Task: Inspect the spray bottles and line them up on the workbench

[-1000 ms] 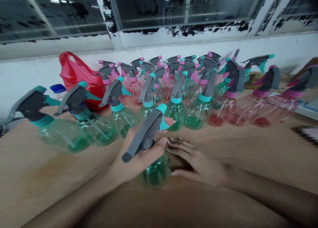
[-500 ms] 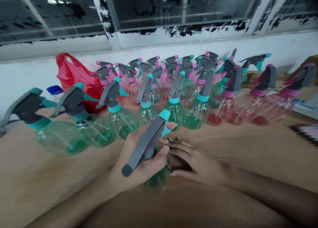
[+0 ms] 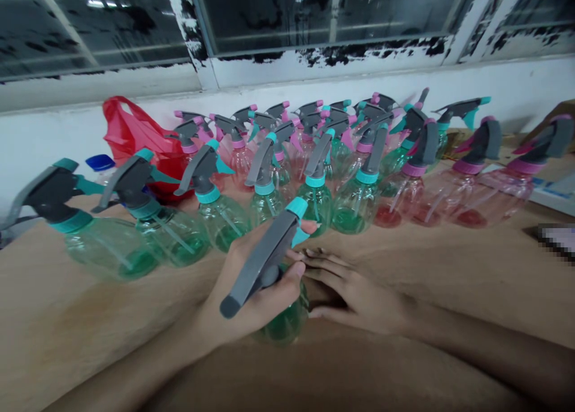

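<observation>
My left hand (image 3: 240, 268) is wrapped round the neck of a green spray bottle (image 3: 287, 327) with a grey and turquoise trigger head. The head points away from me and its trigger side faces right. Part of the bottle's neck is hidden behind my fingers. Just right of the bottle, my right hand (image 3: 359, 295) rests palm down with its fingers stretched out towards the left hand. Whether its fingertips touch the bottle I cannot tell. Straight beyond stands a row of green spray bottles, among them one (image 3: 354, 205) with green liquid at its bottom.
Pink spray bottles (image 3: 399, 202) stand at the right of the row, with several more behind. A red plastic bag (image 3: 139, 133) and a blue-capped bottle (image 3: 99, 163) are at the back left. The wooden table (image 3: 449, 280) meets a white wall (image 3: 45, 130) under windows.
</observation>
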`<state>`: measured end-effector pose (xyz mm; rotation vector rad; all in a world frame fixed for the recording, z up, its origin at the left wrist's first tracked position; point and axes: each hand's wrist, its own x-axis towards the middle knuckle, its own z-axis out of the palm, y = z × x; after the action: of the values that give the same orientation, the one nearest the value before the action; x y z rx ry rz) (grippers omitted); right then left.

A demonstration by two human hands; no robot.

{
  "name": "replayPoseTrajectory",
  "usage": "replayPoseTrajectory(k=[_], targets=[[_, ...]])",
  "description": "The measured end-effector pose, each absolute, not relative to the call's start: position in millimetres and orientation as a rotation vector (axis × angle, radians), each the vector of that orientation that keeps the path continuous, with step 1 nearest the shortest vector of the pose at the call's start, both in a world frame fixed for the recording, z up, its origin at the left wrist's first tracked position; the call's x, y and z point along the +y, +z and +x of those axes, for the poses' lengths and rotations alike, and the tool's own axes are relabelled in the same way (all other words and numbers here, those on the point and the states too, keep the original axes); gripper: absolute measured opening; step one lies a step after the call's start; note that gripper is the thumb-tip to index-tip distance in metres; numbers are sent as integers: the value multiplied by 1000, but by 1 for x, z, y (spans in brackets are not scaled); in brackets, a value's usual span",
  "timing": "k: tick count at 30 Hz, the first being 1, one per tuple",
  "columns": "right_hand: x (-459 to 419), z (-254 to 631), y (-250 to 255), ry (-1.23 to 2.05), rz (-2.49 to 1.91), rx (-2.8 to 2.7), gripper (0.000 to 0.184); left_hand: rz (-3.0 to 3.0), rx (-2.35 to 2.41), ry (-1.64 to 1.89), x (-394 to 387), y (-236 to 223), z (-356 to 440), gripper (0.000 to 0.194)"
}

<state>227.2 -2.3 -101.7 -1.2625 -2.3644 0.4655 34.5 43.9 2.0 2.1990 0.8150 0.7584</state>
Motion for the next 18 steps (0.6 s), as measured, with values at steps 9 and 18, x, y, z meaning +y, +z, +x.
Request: replayPoseTrajectory(k=[9, 18], targets=[[-2, 228, -102, 483, -1246, -2352, 63, 2210, 824, 776, 44, 0, 36, 43], [-2, 228, -103, 463, -1263, -2379, 65, 2189, 836, 779, 43, 2, 36, 46]])
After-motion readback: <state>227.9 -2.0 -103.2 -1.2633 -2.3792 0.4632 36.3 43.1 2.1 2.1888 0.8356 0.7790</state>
